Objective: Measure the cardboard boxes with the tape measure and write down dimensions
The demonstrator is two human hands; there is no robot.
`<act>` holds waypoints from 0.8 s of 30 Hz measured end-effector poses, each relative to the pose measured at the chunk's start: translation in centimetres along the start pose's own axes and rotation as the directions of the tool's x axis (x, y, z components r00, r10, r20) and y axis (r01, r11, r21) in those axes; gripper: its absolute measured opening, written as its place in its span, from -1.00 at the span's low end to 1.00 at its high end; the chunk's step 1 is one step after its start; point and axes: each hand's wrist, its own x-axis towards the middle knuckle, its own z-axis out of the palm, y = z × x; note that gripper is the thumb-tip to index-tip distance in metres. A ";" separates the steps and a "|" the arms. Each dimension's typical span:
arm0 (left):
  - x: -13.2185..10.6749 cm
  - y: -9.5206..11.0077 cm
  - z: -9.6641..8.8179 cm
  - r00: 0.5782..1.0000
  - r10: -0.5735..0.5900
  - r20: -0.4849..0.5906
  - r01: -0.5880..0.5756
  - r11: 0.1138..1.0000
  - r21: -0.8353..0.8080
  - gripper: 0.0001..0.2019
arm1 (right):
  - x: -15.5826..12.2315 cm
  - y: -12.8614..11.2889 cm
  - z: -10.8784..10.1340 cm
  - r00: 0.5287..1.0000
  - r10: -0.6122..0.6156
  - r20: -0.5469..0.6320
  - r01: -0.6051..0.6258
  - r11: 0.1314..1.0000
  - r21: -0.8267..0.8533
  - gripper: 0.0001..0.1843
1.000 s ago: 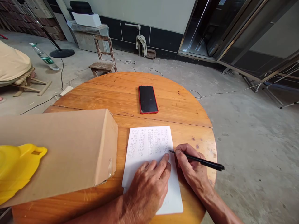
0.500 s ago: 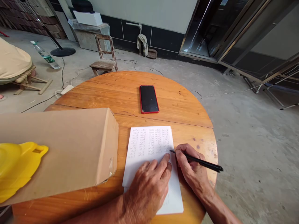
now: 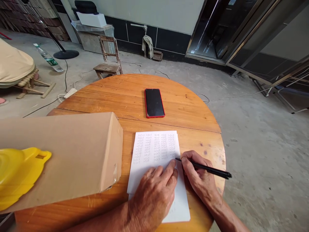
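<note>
White paper sheets (image 3: 140,177) lie on the round wooden table, the top one bearing several columns of small handwritten marks. My left hand (image 3: 155,190) rests flat on the lower half of the paper, fingers stretched out, index fingertip by the last column. My right hand (image 3: 199,174) pinches a black pen (image 3: 213,170) at the paper's right edge. The pen's tip points left onto the end of the right-hand column, close to my left index finger. Part of the lower sheet is hidden under my left hand and forearm.
A red-cased phone (image 3: 154,103) lies on the table (image 3: 188,112) beyond the paper. At the left stands a cardboard box (image 3: 72,151) with a yellow hard hat (image 3: 19,174) on it. Past the table are a small wooden chair (image 3: 108,67) and a plastic bottle (image 3: 49,58).
The pen tip has moved very slightly down at the end of the right-hand column. My left hand stays in place on the paper; the whole view has shifted a little.
</note>
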 end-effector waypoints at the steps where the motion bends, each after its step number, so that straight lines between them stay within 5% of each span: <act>1: 0.0 0.0 -0.1 1.000 -0.001 0.009 0.001 1.000 0.001 -0.65 | -0.1 0.2 0.0 1.000 0.016 -0.016 -0.015 1.000 0.020 -0.76; 7: 0.2 0.0 -0.2 0.999 -0.004 0.037 0.004 1.000 -0.002 -0.64 | 0.0 0.7 0.2 0.983 0.063 -0.173 -0.035 0.986 0.161 -0.81; 14: 0.0 -0.1 1.2 1.000 0.005 -0.013 -0.005 1.000 0.001 -0.61 | 0.9 0.9 1.0 0.958 -0.217 -0.186 0.219 0.976 -0.013 -0.80; 18: 0.5 0.3 1.4 0.994 -0.037 0.102 0.030 0.998 0.061 -0.57 | 1.2 1.7 1.5 0.914 -0.405 -0.016 0.387 0.882 -0.269 -0.60; 21: 0.1 0.8 0.5 0.974 -0.107 0.199 0.101 0.994 0.041 -0.58 | 1.4 1.4 2.1 0.893 -0.425 0.149 0.445 0.782 -0.436 -0.61; 24: -2.2 0.1 -0.4 0.971 -0.119 0.208 0.120 0.993 0.009 -0.53 | 1.4 0.7 2.4 0.888 -0.431 0.162 0.455 0.768 -0.451 -0.63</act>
